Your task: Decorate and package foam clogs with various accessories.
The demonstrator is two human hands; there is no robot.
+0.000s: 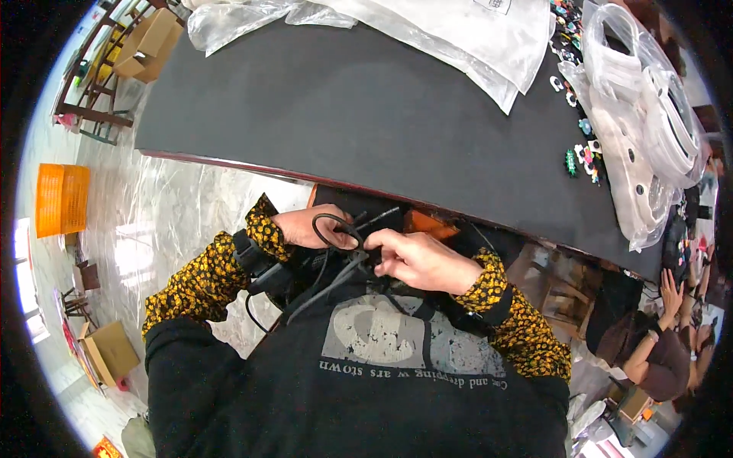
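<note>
In front of my chest, both hands are closed on a dark cable (326, 290). Part of it makes a loop around the fingertips of my left hand (313, 227). My right hand (427, 261) pinches the cable close beside the left fingertips; the exact part between its fingers is hidden. Further cable runs hang down across my dark shirt. Yellow-and-black patterned sleeves cover both forearms, and a black strapped device (256, 259) sits at my left wrist.
Ahead lies a dark-topped table (366, 107) bearing white plastic bags (458, 34), small colourful charms (586, 156) and bagged white straps (641, 137). An orange basket (62, 200) and cardboard boxes (111, 351) stand to the left. Another person's hand (671, 294) shows at the right.
</note>
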